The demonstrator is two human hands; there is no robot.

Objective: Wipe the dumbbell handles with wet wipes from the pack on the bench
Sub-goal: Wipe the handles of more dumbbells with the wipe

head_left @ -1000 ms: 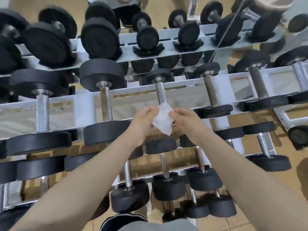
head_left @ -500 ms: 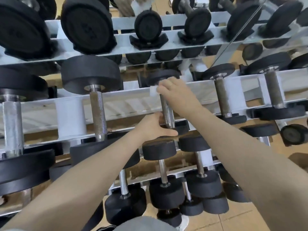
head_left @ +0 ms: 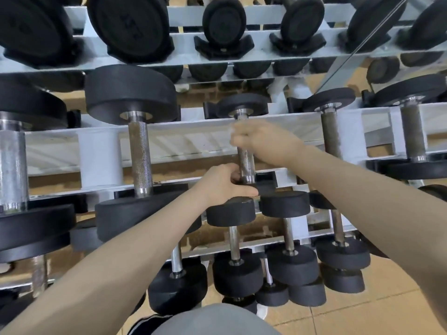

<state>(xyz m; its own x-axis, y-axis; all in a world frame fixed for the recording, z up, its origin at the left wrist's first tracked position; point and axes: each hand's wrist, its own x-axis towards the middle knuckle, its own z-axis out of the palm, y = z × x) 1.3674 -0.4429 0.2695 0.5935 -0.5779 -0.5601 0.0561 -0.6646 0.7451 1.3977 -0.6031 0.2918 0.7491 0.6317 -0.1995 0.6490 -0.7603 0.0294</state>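
A small dumbbell with black heads and a knurled steel handle (head_left: 246, 163) lies on the middle shelf of the white rack (head_left: 193, 139). My right hand (head_left: 263, 143) is curled round the upper part of that handle, blurred by motion, with a sliver of white wet wipe (head_left: 232, 130) showing at its fingers. My left hand (head_left: 223, 183) grips the bottom end of the same handle, just above the near black head (head_left: 231, 211). The far head (head_left: 243, 105) sits beyond my right hand. The wipe pack is not in view.
Larger dumbbells (head_left: 140, 151) lie to the left and others (head_left: 330, 131) to the right on the same shelf. Heavier black dumbbells fill the top shelf (head_left: 128, 25). Small dumbbells (head_left: 238, 269) crowd the bottom shelf. Tan floor (head_left: 362, 315) shows at the lower right.
A second ago both hands held the wipe in front of the rack. My right hand then wrapped it on the handle's top and has slid down; my left hand took the handle's lower end.
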